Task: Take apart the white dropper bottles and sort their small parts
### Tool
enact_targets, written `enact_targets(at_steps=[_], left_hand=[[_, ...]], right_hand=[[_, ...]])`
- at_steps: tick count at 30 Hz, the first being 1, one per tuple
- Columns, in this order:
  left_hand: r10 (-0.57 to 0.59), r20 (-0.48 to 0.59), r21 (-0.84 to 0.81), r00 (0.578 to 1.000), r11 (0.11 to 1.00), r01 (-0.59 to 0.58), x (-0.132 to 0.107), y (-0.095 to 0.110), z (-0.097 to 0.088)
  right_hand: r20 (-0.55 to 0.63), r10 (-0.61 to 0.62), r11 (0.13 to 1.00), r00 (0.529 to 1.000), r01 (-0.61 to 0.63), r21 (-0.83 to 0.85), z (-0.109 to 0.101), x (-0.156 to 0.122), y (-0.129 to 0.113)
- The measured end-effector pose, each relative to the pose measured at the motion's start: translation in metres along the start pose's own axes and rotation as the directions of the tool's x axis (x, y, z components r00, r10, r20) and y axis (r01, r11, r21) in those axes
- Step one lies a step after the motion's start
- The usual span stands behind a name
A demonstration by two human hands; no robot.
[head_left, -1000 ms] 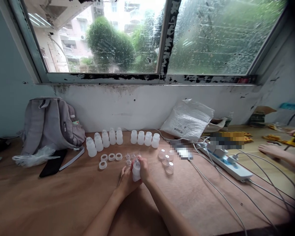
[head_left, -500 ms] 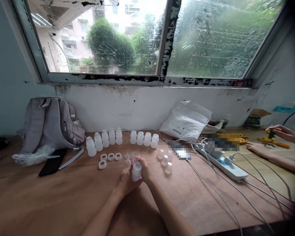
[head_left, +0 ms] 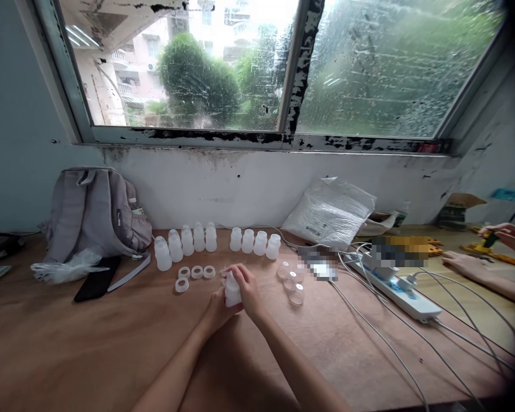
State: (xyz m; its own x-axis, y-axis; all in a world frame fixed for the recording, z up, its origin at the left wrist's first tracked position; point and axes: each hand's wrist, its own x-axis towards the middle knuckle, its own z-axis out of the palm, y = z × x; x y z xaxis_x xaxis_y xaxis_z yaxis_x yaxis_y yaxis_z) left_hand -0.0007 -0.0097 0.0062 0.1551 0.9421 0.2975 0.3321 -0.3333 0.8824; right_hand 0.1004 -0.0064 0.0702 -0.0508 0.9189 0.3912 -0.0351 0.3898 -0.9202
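Observation:
Low over the table, a translucent white baby bottle (head_left: 232, 293) is held between both hands, leaning a little. My left hand (head_left: 218, 309) wraps round its lower body from the left. The fingers of my right hand (head_left: 248, 287) close over its top and hide the neck. Just behind the hands lie small clear nipples (head_left: 224, 274), mostly covered by my fingers. Several white screw rings (head_left: 182, 285) rest to the left. Clear domed caps (head_left: 296, 295) lie in a cluster to the right.
Capped bottles (head_left: 163, 254) stand in a row at back left, open-necked bottles (head_left: 273, 247) at back centre. A backpack (head_left: 98, 212) and black phone (head_left: 96, 280) are left. At right are a plastic mailer (head_left: 330, 212), power strip (head_left: 416, 303), cables and another person's hands (head_left: 459, 262).
My right hand has risen and closed over the bottle's top, now hiding it. The bottle leans more than before. The whole view has shifted slightly.

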Motion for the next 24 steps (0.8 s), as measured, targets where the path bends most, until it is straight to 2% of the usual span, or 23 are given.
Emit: enact_targets(at_steps=[2, 4, 7, 9, 11, 14, 17, 19, 22, 24], left_hand=[[0.000, -0.050, -0.044, 0.999, 0.999, -0.003, 0.005, -0.001, -0.006], [-0.004, -0.081, -0.100, 0.997, 0.995, -0.004, 0.009, -0.002, -0.013], [-0.054, -0.083, -0.203, 0.995, 0.979, 0.036, 0.013, -0.001, -0.025], [-0.084, -0.064, -0.272, 0.994, 0.960, 0.063, 0.015, -0.001, -0.031], [-0.074, -0.082, -0.348, 0.994, 0.937, 0.042, 0.018, -0.004, -0.033], [-0.100, -0.218, -0.409, 0.971, 0.912, 0.003, 0.024, -0.017, -0.035], [-0.124, -0.379, -0.239, 0.917, 0.971, 0.033, 0.028, -0.031, -0.038], [-0.040, -0.424, -0.037, 0.905, 0.999, 0.027, 0.028, -0.037, -0.041], [0.115, -0.377, 0.222, 0.919, 0.975, -0.031, 0.025, -0.038, -0.044], [0.162, -0.330, 0.327, 0.930, 0.944, -0.048, 0.024, -0.038, -0.044]], right_hand=[[0.038, -0.123, 0.983, 0.992, 0.127, -0.135, -0.001, 0.010, -0.015], [0.187, -0.211, 0.939, 0.959, 0.252, -0.234, -0.003, 0.024, -0.029], [0.403, -0.217, 0.860, 0.889, 0.369, -0.352, -0.004, 0.046, -0.041], [0.444, -0.170, 0.844, 0.880, 0.362, -0.395, -0.003, 0.063, -0.043], [0.447, -0.107, 0.851, 0.888, 0.315, -0.421, -0.002, 0.082, -0.041], [0.392, -0.057, 0.830, 0.918, 0.262, -0.493, -0.004, 0.115, -0.038], [0.296, -0.074, 0.729, 0.952, 0.254, -0.635, -0.007, 0.148, -0.031], [0.241, -0.077, 0.601, 0.968, 0.238, -0.763, -0.007, 0.167, -0.021], [0.201, -0.057, 0.520, 0.978, 0.201, -0.830, -0.003, 0.185, 0.000], [0.186, -0.037, 0.492, 0.982, 0.180, -0.852, 0.001, 0.191, 0.015]])
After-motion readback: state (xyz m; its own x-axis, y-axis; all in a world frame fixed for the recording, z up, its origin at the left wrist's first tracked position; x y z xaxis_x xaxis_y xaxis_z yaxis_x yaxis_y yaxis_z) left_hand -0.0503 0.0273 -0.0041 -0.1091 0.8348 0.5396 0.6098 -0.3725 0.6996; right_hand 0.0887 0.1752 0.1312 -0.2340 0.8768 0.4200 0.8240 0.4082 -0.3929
